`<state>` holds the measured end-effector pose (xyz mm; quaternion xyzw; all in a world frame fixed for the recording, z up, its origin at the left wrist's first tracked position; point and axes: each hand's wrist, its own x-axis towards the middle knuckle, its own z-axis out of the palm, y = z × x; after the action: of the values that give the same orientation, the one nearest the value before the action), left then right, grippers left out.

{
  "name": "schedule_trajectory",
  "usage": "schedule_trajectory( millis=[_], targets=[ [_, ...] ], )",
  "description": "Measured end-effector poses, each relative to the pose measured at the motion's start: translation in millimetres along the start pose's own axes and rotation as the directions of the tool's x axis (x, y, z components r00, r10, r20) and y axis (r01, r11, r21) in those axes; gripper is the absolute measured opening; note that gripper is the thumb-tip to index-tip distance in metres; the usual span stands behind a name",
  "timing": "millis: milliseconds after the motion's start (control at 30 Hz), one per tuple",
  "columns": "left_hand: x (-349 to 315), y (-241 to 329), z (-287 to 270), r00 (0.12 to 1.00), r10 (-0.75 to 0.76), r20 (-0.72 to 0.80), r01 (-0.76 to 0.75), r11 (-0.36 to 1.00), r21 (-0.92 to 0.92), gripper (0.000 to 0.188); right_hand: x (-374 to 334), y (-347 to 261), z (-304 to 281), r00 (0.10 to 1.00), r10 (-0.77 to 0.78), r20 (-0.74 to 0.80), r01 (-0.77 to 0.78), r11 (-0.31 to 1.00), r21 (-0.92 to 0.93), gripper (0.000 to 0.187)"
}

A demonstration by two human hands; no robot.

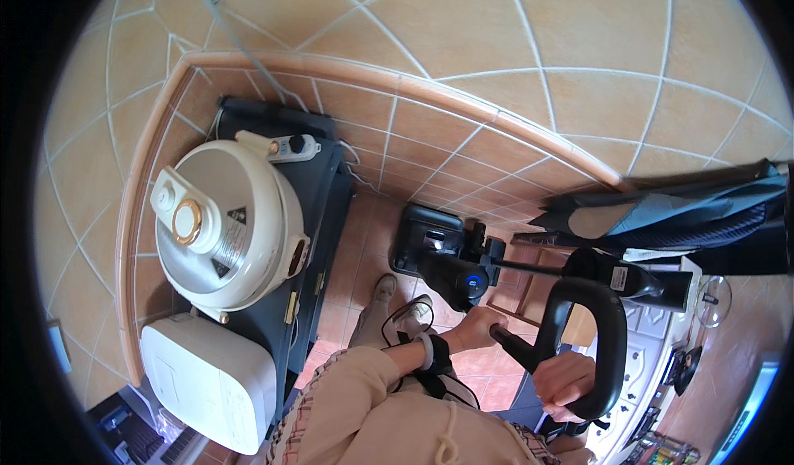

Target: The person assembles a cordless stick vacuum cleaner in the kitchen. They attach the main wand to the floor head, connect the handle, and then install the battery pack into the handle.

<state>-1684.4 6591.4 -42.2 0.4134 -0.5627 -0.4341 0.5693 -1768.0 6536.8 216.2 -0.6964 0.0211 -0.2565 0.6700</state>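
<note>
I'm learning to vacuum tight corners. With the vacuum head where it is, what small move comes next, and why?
Probably push the vacuum head a little further toward the wall. It sits on the floor tiles with a strip uncovered ahead, between the dark cabinet and wall. The left hand and right hand both grip the handle.

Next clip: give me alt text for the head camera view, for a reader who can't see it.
Seen from above, a person grips an upright black vacuum cleaner, the left hand on its upper body and the right hand around its loop handle, the head resting on a terracotta tile floor. To the left, a dark cabinet carries a round white cooker and a white boxy appliance.
</note>
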Motion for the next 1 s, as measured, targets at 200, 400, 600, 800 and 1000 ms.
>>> schedule_trajectory(
  millis=[200,400,600,800,1000],
  targets=[
    [25.4,1.0,-5.4,0.997,-0.019,0.075,0.017,1.0,0.023,0.012,0.1,-7.8,-7.2,0.972,0.016,-0.236,-0.041,0.994,-0.102,0.02],
    [29.8,-3.2,-1.1,0.993,-0.023,0.118,0.025,1.0,-0.016,0.012,6.3,-18.2,-21.3,0.985,0.089,-0.15,-0.103,0.99,-0.091,0.017],
    [37.6,3.7,-4.4,0.991,-0.034,0.126,0.036,0.999,-0.016,0.012,13.6,-21.0,-26.5,0.984,0.095,-0.154,-0.114,0.987,-0.115,0.013],
    [41.0,12.4,-5.4,0.979,-0.069,0.193,0.074,0.997,-0.02,0.009,24.6,-29.2,-31.8,0.983,0.102,-0.15,-0.113,0.991,-0.066,0.014],
    [40.5,18.8,-7.1,0.964,-0.092,0.25,0.096,0.995,-0.004,0.01,28.4,-28.0,-33.8,0.977,0.077,-0.197,-0.087,0.995,-0.043,0.014]
  ],
)
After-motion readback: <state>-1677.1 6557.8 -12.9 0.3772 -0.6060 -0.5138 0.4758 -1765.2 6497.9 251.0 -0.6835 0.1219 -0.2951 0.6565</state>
